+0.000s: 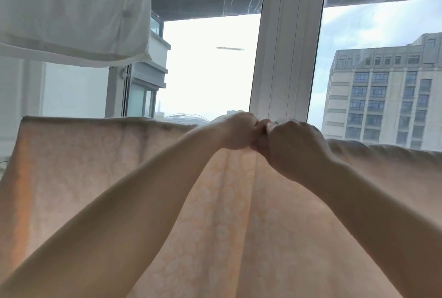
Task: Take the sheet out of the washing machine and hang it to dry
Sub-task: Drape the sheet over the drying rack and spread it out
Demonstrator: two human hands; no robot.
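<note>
A pale peach sheet (pixel 76 163) with a faint flower pattern hangs spread across the lower half of the view, its top edge running level from left to right. My left hand (pixel 239 131) and my right hand (pixel 291 141) meet knuckle to knuckle at the middle of that top edge, and both grip the cloth with curled fingers. Folds fan down from where the hands hold it. Whatever the sheet hangs over is hidden by the cloth.
A white cloth (pixel 71 10) hangs overhead at the upper left. Behind the sheet stands a white window frame (pixel 284 41) with glass on both sides; a tall building (pixel 382 92) shows outside at the right.
</note>
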